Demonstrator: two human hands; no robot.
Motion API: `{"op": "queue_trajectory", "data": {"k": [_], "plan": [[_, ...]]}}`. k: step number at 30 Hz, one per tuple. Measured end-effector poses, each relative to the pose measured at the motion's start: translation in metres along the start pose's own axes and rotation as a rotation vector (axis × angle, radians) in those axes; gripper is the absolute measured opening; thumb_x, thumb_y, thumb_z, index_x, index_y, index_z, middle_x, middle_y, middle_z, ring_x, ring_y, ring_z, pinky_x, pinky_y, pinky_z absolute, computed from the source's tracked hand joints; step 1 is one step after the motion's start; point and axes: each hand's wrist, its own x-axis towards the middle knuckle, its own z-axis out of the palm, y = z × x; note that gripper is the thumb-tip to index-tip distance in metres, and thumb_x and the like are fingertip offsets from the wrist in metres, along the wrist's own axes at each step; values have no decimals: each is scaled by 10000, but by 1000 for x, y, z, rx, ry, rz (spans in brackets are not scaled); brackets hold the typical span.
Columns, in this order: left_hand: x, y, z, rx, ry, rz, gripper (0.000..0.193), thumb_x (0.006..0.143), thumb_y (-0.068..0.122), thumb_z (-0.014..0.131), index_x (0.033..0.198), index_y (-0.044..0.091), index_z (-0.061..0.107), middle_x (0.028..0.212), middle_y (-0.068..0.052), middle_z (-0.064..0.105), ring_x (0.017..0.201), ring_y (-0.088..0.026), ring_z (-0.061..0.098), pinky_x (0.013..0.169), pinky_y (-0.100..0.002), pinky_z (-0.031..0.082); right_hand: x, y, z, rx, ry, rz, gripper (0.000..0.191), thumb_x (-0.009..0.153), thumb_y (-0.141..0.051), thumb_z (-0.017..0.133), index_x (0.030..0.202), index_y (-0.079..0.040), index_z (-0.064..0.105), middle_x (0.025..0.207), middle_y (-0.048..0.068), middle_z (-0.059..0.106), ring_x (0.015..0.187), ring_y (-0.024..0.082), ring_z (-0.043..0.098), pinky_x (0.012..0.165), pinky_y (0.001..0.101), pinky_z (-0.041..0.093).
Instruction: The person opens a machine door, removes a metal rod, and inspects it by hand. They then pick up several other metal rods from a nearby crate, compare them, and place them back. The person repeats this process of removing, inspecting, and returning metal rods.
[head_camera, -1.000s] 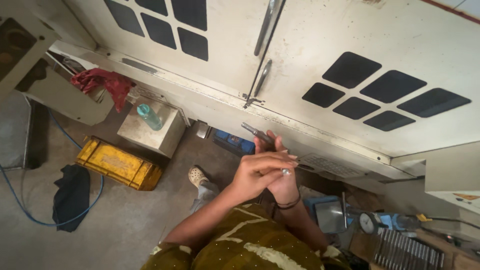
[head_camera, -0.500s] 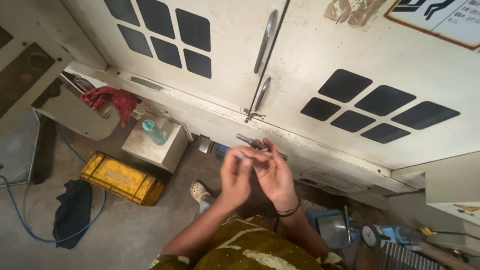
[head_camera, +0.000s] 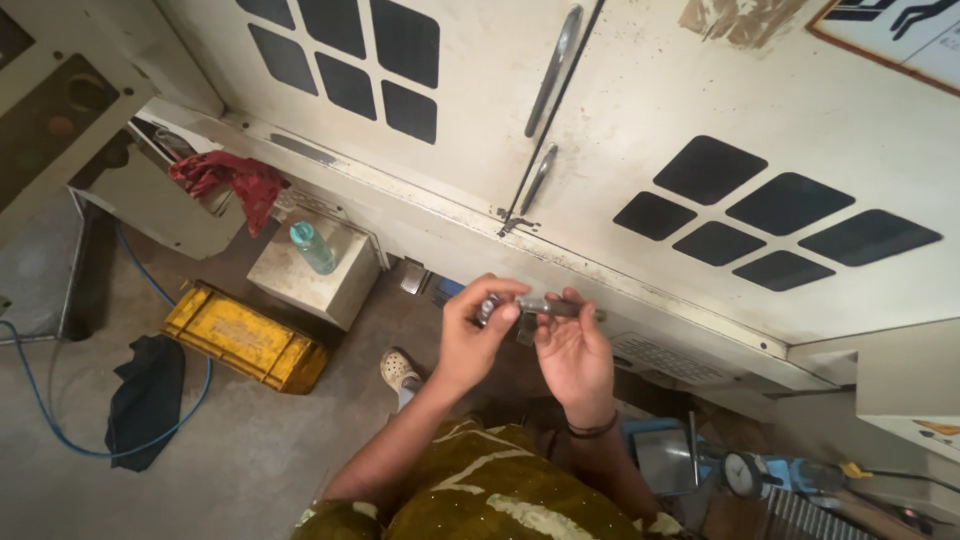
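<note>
We hold a short, dark grey metal rod-shaped tool (head_camera: 560, 308) between both hands, in front of the cream metal cabinet (head_camera: 480, 150) with its black vent squares. Our left hand (head_camera: 475, 335) has its grip closed around the knurled round end (head_camera: 490, 305), fingers curled over it; our right hand (head_camera: 575, 350) pinches the shaft with thumb and fingertips. We judge the piece stiff, fairly light for its size and possibly oily, so the textured end is the surest place to take hold. Below lie a yellow plastic case (head_camera: 240, 340) and a teal bottle (head_camera: 312, 247).
</note>
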Motion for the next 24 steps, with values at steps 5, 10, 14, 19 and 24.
{"op": "queue_trajectory", "data": {"k": [5, 10, 14, 19, 24], "plan": [[4, 6, 0, 58, 10, -14, 107, 929, 50, 764, 1021, 13, 723, 938, -56, 708, 818, -100, 615, 707, -241, 474, 2, -2, 8, -110, -63, 44, 288, 1101, -200, 538, 1331, -52, 630, 1302, 146, 697, 1183, 256, 676, 975, 375, 557], [10, 25, -6, 237, -47, 57, 160, 938, 24, 705, 1095, 14, 735, 1023, -95, 718, 922, -167, 677, 817, -282, 532, 2, -9, 11, -250, -145, 147, 457, 1084, -361, 466, 1376, -45, 619, 1167, 150, 709, 1038, 275, 686, 867, 415, 563], [13, 30, -6, 245, -145, 30, 228, 932, 20, 679, 1154, 15, 729, 1083, -109, 715, 978, -181, 693, 838, -293, 549, -2, -15, -4, -156, -192, 150, 616, 1193, -473, 373, 1423, 41, 624, 1101, 199, 727, 929, 305, 692, 824, 424, 556], [9, 10, 0, 50, -61, -255, 238, 914, 53, 743, 1152, 51, 747, 923, -47, 713, 713, -98, 547, 605, -230, 414, -7, -24, -24, -186, -67, 111, 549, 1146, -425, 405, 1380, 22, 624, 1157, 219, 730, 986, 328, 700, 860, 432, 548], [2, -20, 11, -240, 79, -342, 190, 910, 80, 772, 1084, 71, 696, 815, 37, 654, 612, 2, 490, 511, -167, 363, -11, -20, -21, -185, -87, 74, 494, 1124, -371, 444, 1437, -20, 593, 1257, 220, 689, 1147, 339, 658, 946, 470, 513]]}}
